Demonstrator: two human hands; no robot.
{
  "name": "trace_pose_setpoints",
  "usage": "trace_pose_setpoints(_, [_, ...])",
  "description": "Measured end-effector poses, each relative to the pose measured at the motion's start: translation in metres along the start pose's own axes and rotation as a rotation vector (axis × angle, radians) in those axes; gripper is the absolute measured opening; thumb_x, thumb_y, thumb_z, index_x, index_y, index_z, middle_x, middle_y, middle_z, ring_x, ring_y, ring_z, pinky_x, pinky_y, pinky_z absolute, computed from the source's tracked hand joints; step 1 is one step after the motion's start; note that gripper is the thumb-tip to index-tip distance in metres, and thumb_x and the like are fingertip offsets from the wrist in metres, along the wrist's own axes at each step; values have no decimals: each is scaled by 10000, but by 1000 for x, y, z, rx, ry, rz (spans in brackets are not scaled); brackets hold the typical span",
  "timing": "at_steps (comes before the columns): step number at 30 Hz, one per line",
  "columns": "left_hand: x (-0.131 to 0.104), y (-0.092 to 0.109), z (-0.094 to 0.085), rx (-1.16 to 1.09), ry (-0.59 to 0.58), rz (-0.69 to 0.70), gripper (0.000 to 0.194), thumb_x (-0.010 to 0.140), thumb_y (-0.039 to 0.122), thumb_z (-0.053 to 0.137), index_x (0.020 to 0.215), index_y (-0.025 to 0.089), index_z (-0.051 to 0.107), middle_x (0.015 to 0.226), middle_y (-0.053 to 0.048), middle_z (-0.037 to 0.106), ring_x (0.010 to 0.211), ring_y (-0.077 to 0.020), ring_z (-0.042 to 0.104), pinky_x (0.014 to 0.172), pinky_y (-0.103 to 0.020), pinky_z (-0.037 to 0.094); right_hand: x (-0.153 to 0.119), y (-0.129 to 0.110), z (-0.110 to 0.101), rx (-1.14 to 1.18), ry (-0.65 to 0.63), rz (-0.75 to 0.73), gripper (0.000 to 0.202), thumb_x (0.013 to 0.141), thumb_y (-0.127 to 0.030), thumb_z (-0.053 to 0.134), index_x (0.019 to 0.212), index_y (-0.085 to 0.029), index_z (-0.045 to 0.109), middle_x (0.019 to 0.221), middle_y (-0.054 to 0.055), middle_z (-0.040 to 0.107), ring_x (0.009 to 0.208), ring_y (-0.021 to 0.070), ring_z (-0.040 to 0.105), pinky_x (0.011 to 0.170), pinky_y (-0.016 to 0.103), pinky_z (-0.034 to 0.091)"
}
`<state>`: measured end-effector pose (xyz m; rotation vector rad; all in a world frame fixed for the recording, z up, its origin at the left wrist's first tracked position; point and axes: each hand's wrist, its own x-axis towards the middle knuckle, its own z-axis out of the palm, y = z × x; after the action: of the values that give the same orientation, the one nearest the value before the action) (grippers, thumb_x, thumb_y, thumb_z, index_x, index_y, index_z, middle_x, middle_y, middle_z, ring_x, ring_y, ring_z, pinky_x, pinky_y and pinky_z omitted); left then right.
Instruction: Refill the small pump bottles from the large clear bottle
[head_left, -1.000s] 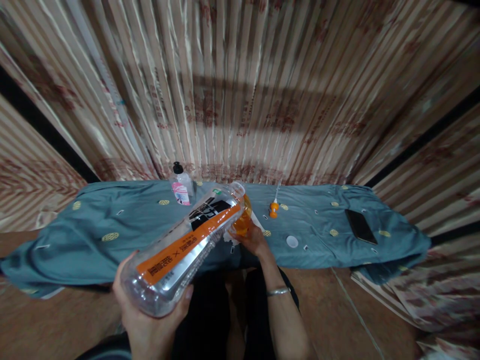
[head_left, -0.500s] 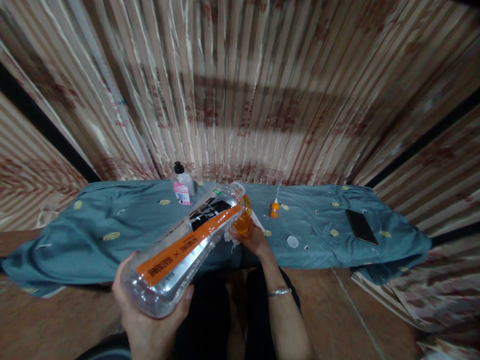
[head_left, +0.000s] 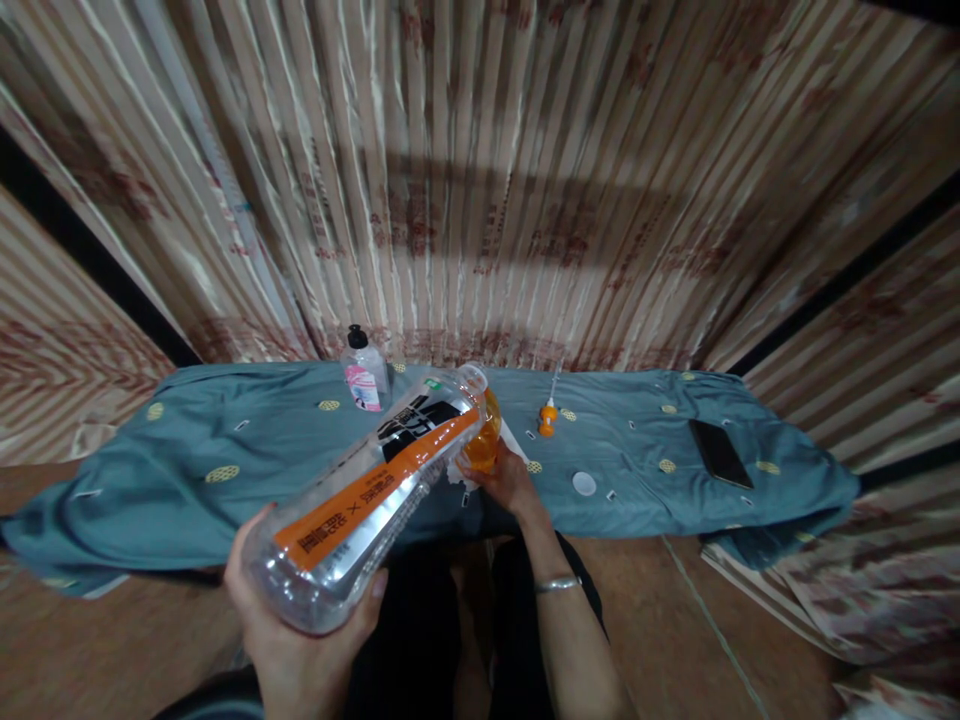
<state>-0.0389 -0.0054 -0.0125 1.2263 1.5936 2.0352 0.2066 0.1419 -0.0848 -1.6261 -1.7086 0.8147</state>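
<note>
My left hand (head_left: 300, 640) is wrapped round the base of a large clear plastic bottle (head_left: 367, 490) with an orange and silver label. The bottle is tilted, its neck pointing up and away to the right, over a smaller bottle of orange liquid (head_left: 484, 440). My right hand (head_left: 504, 480) grips that orange bottle low down; the large bottle hides part of it. A white paper or tissue (head_left: 516, 442) lies under and beside the orange bottle. To the right rests an orange pump top (head_left: 549, 418) with a clear tube, and nearer me a white round cap (head_left: 584, 484).
A clear bottle with a pink label and black cap (head_left: 364, 370) stands at the back left. A black phone (head_left: 720, 453) lies at the right on the blue-green cloth (head_left: 285, 500). Striped curtains (head_left: 480, 180) hang behind and on both sides.
Almost nothing differs: both hands keep their hold and the large bottle stays tilted over the orange one. The view has shifted very slightly.
</note>
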Motion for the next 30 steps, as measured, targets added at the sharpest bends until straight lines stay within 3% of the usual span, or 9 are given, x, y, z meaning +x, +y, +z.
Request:
trace_pose_setpoints(4, [2, -9, -5, 39, -19, 74, 1103, 484, 307, 1045, 1465, 208, 550, 1357, -123, 643, 1167, -292, 665, 1072, -435, 554, 1, 4, 4, 2, 29, -34, 752, 811, -312, 905, 1477, -158, 589, 1330, 187, 792, 1289, 428, 741, 1061, 537, 600])
trace_pose_setpoints(13, [1, -14, -11, 53, -48, 102, 1121, 524, 321, 1048, 1523, 201, 551, 1388, -124, 643, 1171, -270, 661, 998, -352, 564, 2, 9, 6, 44, 27, -65, 744, 806, -317, 900, 1473, -195, 593, 1311, 158, 803, 1259, 409, 759, 1032, 520, 625])
trace_pose_setpoints(17, [1, -3, -5, 21, -53, 72, 1088, 511, 319, 1046, 1472, 199, 551, 1321, -110, 648, 1106, -263, 658, 1068, -411, 535, 1, 9, 5, 43, 29, -52, 734, 813, -326, 892, 1469, -213, 584, 1318, 135, 801, 1280, 394, 753, 1063, 542, 618])
trace_pose_setpoints(23, [1, 21, 9, -11, 4, 14, 1026, 494, 356, 1033, 1384, 202, 545, 1320, -114, 595, 1161, -287, 605, 1217, -509, 404, 0, 7, 7, 77, 39, -51, 729, 836, -337, 870, 1478, -184, 560, 1312, 162, 797, 1260, 394, 762, 1077, 554, 613])
trace_pose_setpoints(30, [1, 13, 2, -10, -40, 29, 1030, 529, 343, 1029, 1419, 212, 528, 1337, -106, 588, 1164, -285, 613, 1219, -501, 404, 2, 11, 9, 46, 45, -71, 733, 824, -323, 871, 1470, -193, 551, 1306, 161, 793, 1259, 397, 759, 1075, 545, 609])
